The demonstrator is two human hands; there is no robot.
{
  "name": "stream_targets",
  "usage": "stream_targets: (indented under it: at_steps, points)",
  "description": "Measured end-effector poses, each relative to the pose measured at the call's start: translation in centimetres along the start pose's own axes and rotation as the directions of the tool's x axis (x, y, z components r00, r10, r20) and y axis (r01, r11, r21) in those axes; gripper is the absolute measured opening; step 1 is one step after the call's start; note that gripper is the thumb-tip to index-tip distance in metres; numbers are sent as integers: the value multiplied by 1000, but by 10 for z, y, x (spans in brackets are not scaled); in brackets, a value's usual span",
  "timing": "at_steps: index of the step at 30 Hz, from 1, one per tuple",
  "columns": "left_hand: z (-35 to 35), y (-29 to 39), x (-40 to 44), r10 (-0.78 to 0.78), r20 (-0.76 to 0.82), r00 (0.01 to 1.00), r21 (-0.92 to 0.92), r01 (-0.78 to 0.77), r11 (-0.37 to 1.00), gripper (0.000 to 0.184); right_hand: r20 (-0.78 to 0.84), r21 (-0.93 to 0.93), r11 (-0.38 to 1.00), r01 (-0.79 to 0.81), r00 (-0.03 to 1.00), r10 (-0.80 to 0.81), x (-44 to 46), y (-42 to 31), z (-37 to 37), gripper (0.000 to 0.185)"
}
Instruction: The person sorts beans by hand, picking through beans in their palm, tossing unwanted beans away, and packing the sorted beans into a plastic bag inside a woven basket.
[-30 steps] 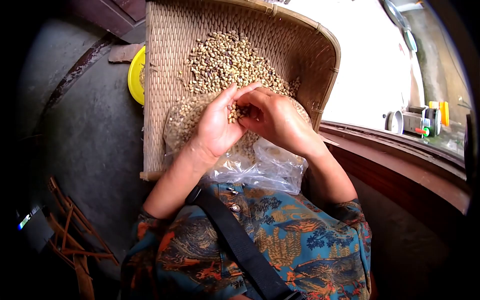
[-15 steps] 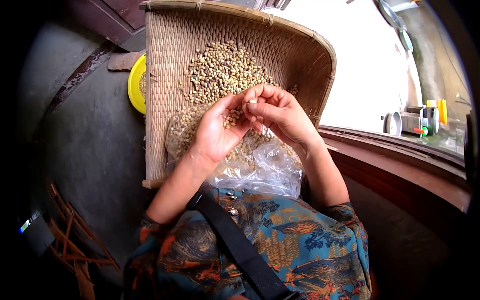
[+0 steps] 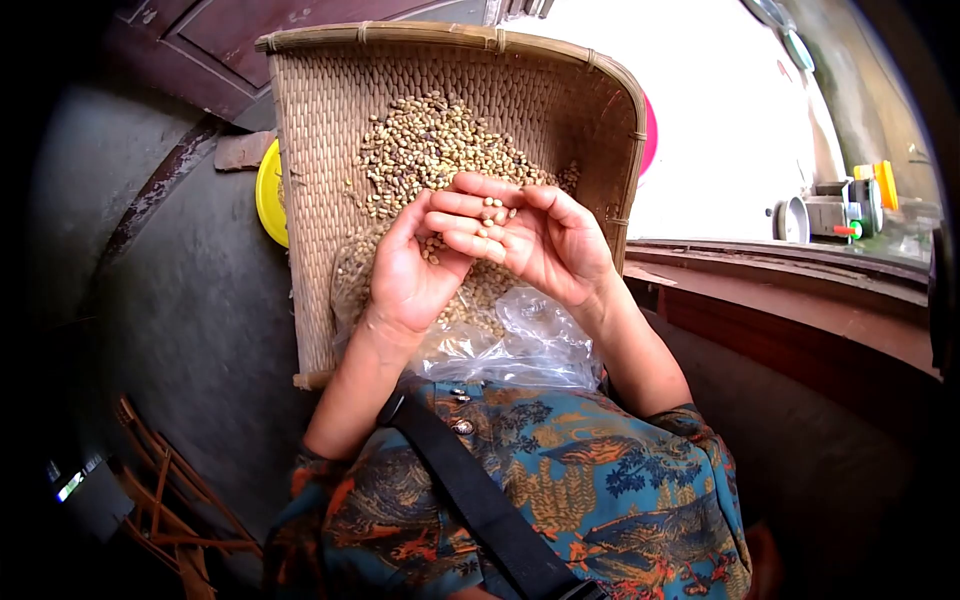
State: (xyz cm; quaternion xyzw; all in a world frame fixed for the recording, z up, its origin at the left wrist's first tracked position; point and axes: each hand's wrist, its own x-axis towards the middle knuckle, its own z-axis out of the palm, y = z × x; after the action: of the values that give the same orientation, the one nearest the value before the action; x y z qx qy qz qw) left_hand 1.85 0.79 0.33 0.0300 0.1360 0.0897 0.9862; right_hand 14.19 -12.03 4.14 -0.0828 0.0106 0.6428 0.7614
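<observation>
My right hand (image 3: 540,235) is turned palm up, its fingers stretched flat and pointing left. Several pale beans (image 3: 490,222) lie loose on those fingers. Beneath and beside them, my left hand (image 3: 410,275) is cupped with more beans (image 3: 432,247) in it; its fingertips are hidden behind the right hand. Both hands are above a clear plastic bag (image 3: 545,325) of beans, which sits in a woven bamboo basket (image 3: 310,150). Farther back in the basket is a loose heap of mixed pale and dark beans (image 3: 430,145).
A yellow basin (image 3: 268,200) stands left of the basket, near a brick (image 3: 243,152). Something pink (image 3: 650,135) shows behind its right rim. A wooden sill (image 3: 780,300) runs along the right. Folded wooden legs (image 3: 170,490) are at lower left.
The right hand has gone from pinching a bean over the left palm to lying open with beans on its fingers. The view has shifted slightly.
</observation>
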Motion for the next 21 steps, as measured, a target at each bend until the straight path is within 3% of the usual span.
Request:
stream_targets:
  at_steps: [1,14,17,20,21]
  points:
    - [3,0,-1,8,3,1000,62,-8,998,35,-14,-26,1000,10,1000,-10,-1,0,0,54]
    - [9,-4,-5,-34,14,999,-87,35,996,27,-8,-145,984,108,994,-110,-11,2,4,57]
    - [3,-5,-4,13,-118,993,7,-12,1000,27,-12,-116,983,142,989,-144,-12,0,5,56]
    - [-3,-3,-5,-14,25,1000,-52,16,999,32,5,-108,976,191,982,-191,-17,-10,6,54]
    - [2,-5,-5,-8,9,1000,-11,8,1000,35,14,-112,969,222,975,-222,-20,-17,8,55]
